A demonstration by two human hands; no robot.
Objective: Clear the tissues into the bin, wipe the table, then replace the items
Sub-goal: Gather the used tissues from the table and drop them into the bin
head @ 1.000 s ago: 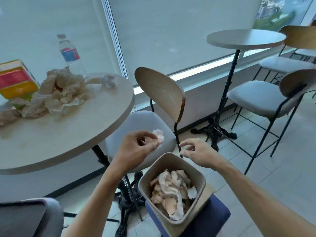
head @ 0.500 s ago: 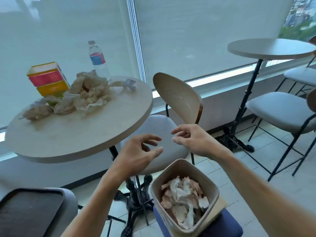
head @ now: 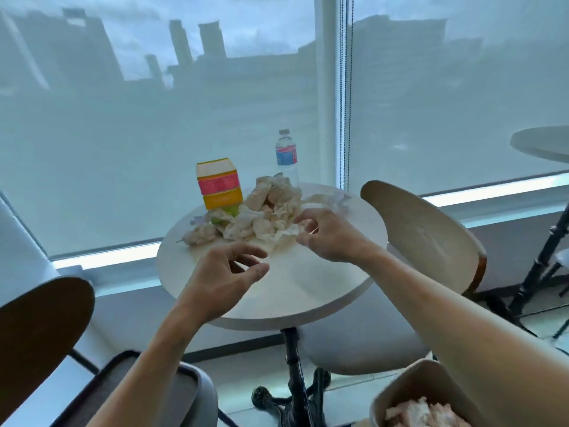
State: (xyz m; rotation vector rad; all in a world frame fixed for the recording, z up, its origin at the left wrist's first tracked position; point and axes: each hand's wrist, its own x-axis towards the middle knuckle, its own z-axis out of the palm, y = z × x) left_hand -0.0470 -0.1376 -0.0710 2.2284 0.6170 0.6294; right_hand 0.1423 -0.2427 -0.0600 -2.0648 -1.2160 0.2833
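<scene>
Both hands have left the bin (head: 409, 392) (now behind the right forearm). Left hand (head: 228, 272) and right hand (head: 326, 235), fingers loosely spread and empty, reach toward one tissue heap (head: 264, 211) just beyond them, beside one box (head: 219, 186) and one bottle (head: 287, 158).

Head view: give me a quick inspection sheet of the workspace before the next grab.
Surface: round table, near half bare; a faint mark shows by the tissues.
Job's things: pile of crumpled tissues on the far half; bin at lower right, tissues already inside.
Clutter: colourful carton and water bottle upright behind the pile.
Grippers: left hand over the table, fingers loosely curled, holding nothing; right hand at the pile's near edge, fingers spread, no grip visible.
Cables: nothing seen; only a blind cord at the window.
Surroundings: chair right of the table, dark tray at lower left, second table far right.
</scene>
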